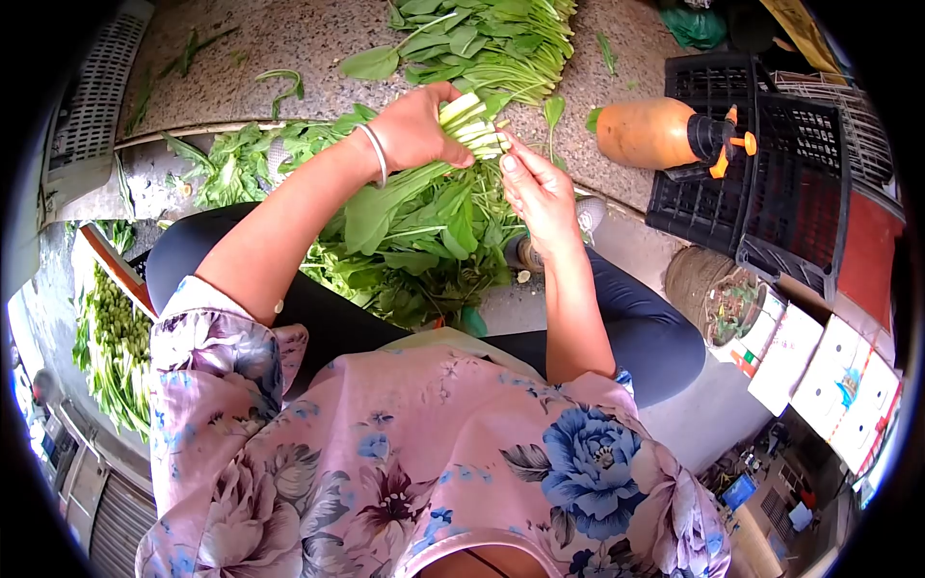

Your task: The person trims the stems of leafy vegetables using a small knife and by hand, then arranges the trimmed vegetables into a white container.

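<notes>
My left hand (412, 128), with a bangle at the wrist, is wrapped round a bunch of leafy greens (472, 127). The pale cut stem ends point toward my right hand, and leaves hang below. My right hand (536, 188) has thumb and fingers pinched at the stem ends; what lies between them is too small to make out. Beyond my hands, a larger pile of greens (482, 48) lies on the speckled stone surface (328, 39). More loose leaves (424, 255) are heaped below, between my knees.
An orange spray bottle (644, 133) lies on its side at the right of the stone surface, beside black plastic crates (795, 183). Bundled greens (114, 337) are on the floor at left. White boxes (848, 385) stand at far right, near a roll of twine (696, 279).
</notes>
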{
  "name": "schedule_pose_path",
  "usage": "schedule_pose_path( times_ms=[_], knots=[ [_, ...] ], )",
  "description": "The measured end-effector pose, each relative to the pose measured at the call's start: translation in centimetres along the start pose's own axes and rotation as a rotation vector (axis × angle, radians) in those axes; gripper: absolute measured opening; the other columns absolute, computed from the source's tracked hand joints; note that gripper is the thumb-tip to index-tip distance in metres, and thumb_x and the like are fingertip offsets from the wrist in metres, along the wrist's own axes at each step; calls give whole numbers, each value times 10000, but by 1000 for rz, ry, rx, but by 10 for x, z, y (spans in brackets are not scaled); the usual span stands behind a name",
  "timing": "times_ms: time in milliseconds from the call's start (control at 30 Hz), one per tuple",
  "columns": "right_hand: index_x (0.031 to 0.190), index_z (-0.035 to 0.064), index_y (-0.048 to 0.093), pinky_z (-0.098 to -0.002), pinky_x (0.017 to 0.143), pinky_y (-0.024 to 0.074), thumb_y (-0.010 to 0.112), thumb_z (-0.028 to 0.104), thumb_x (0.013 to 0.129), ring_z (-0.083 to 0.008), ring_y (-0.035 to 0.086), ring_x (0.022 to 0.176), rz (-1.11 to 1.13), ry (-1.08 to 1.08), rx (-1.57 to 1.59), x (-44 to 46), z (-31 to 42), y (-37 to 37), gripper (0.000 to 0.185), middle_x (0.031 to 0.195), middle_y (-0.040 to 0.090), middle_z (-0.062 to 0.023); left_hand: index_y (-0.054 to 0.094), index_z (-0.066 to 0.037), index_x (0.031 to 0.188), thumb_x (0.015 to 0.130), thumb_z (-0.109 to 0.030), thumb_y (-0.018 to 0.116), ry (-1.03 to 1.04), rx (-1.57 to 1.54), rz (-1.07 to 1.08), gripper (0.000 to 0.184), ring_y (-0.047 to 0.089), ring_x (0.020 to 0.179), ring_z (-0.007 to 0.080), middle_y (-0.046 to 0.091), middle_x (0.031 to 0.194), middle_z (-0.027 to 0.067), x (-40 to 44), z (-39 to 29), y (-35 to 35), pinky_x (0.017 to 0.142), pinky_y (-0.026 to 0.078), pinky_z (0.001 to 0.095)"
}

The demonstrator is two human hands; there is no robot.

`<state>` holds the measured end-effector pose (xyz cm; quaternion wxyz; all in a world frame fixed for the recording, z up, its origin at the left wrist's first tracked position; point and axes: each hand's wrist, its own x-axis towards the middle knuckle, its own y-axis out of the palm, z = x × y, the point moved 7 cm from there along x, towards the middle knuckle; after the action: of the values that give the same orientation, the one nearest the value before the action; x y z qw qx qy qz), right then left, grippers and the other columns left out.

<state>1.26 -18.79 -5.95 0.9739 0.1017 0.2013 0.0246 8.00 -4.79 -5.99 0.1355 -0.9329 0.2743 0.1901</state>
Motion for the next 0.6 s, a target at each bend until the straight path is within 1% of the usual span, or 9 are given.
schedule_pose_path(
  times_ms=[67,200,300,333,400,467,500,567,600],
  knots=[
    [1188,34,516,-161,433,228,555,158,867,-8,302,508,50,76,44,-2,-4,-1,346,652,416,86,491,3,1037,569,-21,766,42,91,-30,543,569,793,155,605,843,73,5,7,-1,738,455,263],
    [1183,28,519,-160,423,217,551,159,870,-3,295,494,39,96,86,0,-13,-6,341,639,400,90,496,-35,1019,560,-29,768,55,173,-17,533,566,780,162,604,837,71,4,5,1,740,455,274],
    [1191,30,512,-157,417,227,542,171,877,-5,305,486,-23,64,3,6,-21,-10,346,639,412,79,499,-42,994,551,-37,771,92,240,-43,520,560,773,156,603,831,69,4,4,0,736,454,277],
    [1176,31,525,-156,414,232,550,198,872,-4,315,483,-145,-15,-95,8,-17,-17,348,640,427,70,493,-54,1002,552,-53,770,93,262,-42,528,570,779,178,605,825,89,4,4,0,735,456,288],
    [1162,33,539,-155,410,236,559,226,868,-4,326,480,-267,-94,-193,7,-6,-23,352,641,442,61,488,-66,1011,553,-68,768,94,285,-42,536,581,786,199,608,819,108,3,3,1,735,458,298],
    [1050,19,591,-158,399,244,586,283,846,-7,354,476,-141,155,-22,3,-11,-15,334,651,483,37,437,-109,1036,614,-81,716,263,521,-47,506,607,730,274,614,769,147,-5,-8,8,659,474,352],
    [924,16,598,-164,389,246,608,317,826,-12,367,472,-81,200,-33,5,-18,-15,316,651,496,24,437,-109,1036,614,-81,716,265,520,-44,506,607,730,274,614,769,147,-7,-8,11,659,474,352],
    [897,17,588,-166,384,248,610,316,824,-15,379,472,-37,237,-83,8,-26,-18,308,653,502,19,381,-140,1042,680,-88,644,354,799,14,450,591,647,338,592,673,152,-11,-10,24,560,462,404],
    [871,18,579,-168,378,251,612,315,821,-19,392,473,12,277,-132,9,-32,-17,303,654,508,14,356,-131,1033,691,-48,588,433,895,15,422,572,573,344,560,593,122,-15,-12,28,493,442,420]
  ],
)
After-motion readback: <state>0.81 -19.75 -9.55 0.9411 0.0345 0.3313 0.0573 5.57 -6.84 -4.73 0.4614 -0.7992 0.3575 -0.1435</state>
